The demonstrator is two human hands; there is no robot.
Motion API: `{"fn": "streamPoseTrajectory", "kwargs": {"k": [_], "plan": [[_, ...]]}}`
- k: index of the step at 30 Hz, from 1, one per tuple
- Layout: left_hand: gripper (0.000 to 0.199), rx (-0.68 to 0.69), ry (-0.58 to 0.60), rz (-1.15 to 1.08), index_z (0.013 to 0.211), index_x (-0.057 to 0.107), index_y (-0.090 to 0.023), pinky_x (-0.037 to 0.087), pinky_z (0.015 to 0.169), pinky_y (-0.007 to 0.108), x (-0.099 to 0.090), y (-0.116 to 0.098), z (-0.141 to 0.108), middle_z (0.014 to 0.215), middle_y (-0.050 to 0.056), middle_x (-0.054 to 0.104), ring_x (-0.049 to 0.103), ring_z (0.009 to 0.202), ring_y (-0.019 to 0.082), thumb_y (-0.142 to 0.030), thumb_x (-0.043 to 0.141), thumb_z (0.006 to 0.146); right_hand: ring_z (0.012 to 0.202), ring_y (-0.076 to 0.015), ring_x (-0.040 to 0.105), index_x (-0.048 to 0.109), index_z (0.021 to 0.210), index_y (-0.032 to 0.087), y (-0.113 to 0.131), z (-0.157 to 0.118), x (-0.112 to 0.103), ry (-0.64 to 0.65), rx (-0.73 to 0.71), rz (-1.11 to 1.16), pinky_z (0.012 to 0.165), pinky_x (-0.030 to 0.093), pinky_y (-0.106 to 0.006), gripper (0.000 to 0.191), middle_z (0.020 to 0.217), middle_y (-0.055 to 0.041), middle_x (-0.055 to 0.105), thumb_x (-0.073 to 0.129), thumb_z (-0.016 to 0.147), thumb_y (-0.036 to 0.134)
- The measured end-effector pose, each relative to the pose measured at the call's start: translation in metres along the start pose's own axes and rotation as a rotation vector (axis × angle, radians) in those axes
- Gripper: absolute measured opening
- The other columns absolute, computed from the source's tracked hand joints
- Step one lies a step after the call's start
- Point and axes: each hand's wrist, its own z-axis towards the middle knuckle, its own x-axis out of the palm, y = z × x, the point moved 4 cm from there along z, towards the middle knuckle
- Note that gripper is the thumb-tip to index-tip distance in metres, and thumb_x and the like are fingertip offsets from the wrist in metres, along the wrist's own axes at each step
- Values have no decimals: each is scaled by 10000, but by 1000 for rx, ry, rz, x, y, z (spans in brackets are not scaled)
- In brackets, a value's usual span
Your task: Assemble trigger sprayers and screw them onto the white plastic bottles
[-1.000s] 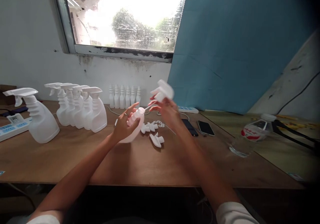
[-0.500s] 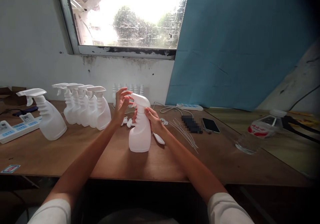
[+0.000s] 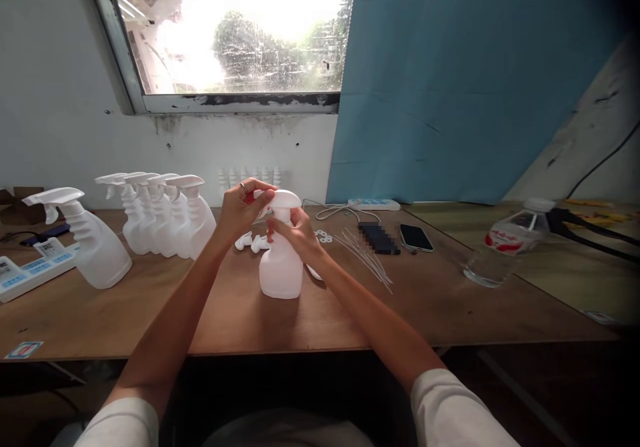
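A white spray bottle (image 3: 281, 275) stands upright on the table in front of me. My right hand (image 3: 296, 232) is wrapped round its neck, just under the white trigger head (image 3: 285, 199). At the nozzle end of that head, my left hand (image 3: 245, 207) pinches with thumb and fingers, a ring showing on one finger. The nozzle tip itself is hidden by the fingers. Behind the bottle, to its left, lie small white trigger parts (image 3: 251, 242). Small white rings (image 3: 323, 236) rest just past my right hand, and a white part (image 3: 314, 272) shows partly beside the bottle.
Several spray bottles (image 3: 200, 224) stand in a row at left, with another spray bottle (image 3: 103, 254) nearer. A power strip (image 3: 37, 275) lies at far left. Thin white tubes (image 3: 367, 260), a phone (image 3: 417, 237) and a clear water bottle (image 3: 505, 247) are at right.
My left hand has gone from loosely spread fingers beside the nozzle to a pinch on it. My right hand has shifted round the neck, thumb now across the front. The view has turned slightly.
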Motion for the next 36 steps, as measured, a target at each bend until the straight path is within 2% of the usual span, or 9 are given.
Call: {"fn": "streamPoseTrajectory", "kwargs": {"k": [2, 5, 9, 12, 16, 19, 26, 33, 36], "plan": [[354, 3, -8, -26, 854, 711, -157, 375, 512, 211, 0, 1, 0, 603, -7, 587, 471, 540, 91, -502, 702, 776, 536, -120, 560, 537, 1008, 202, 2, 0, 1, -8, -25, -39, 516, 471, -263, 459, 671, 38, 594, 797, 690, 407], [355, 13, -11, -28, 851, 710, -156, 389, 523, 211, 0, 0, -1, 627, 0, 606, 486, 552, 92, -504, 694, 782, 571, -136, 583, 532, 1036, 202, 1, 1, 4, 56, 22, 8, 548, 496, -287, 446, 699, 21, 610, 736, 741, 468], [357, 24, -7, -1, 842, 714, -160, 378, 518, 210, 0, -1, -1, 615, -6, 595, 476, 548, 91, -511, 692, 780, 528, -125, 557, 539, 980, 194, 1, 2, 0, -5, 34, -56, 505, 471, -268, 464, 662, 30, 596, 799, 675, 429], [346, 19, 4, -3, 862, 717, -163, 388, 536, 213, 0, 1, -1, 630, -2, 605, 491, 568, 95, -501, 684, 793, 571, -144, 590, 530, 1054, 204, 1, 1, 2, 79, 57, 26, 541, 502, -295, 474, 706, 15, 618, 747, 728, 471], [324, 21, 14, 6, 873, 723, -171, 387, 542, 215, -1, 3, -1, 643, -1, 604, 488, 578, 95, -484, 684, 801, 540, -135, 569, 546, 1011, 201, 0, 1, -1, 46, 56, -13, 510, 482, -277, 456, 661, 25, 601, 779, 705, 446], [308, 30, 14, 0, 875, 723, -175, 386, 548, 218, -1, 3, -2, 631, -6, 592, 484, 578, 96, -473, 683, 807, 587, -149, 600, 545, 1044, 200, 0, 1, 0, 103, 65, 55, 549, 504, -297, 440, 707, 5, 625, 731, 753, 472], [299, 68, -15, -1, 862, 725, -177, 403, 569, 223, 1, -1, -4, 678, 2, 617, 498, 589, 95, -468, 682, 811, 591, -154, 606, 540, 967, 196, 0, -1, -2, 149, 54, 105, 557, 516, -316, 411, 718, -6, 621, 703, 775, 521], [323, 18, -51, -45, 859, 716, -174, 432, 562, 215, 5, -1, -8, 667, 2, 620, 538, 591, 98, -491, 691, 799, 538, -129, 577, 497, 933, 204, 0, -2, 0, 35, 13, 16, 538, 498, -296, 424, 643, 38, 594, 748, 744, 488], [355, 5, -83, -51, 917, 710, -185, 478, 612, 215, 8, 1, -12, 808, 23, 652, 591, 681, 110, -519, 677, 801, 544, -131, 581, 510, 951, 213, 1, -1, 0, 49, 33, 25, 540, 507, -296, 431, 655, 39, 598, 749, 736, 499]]}}
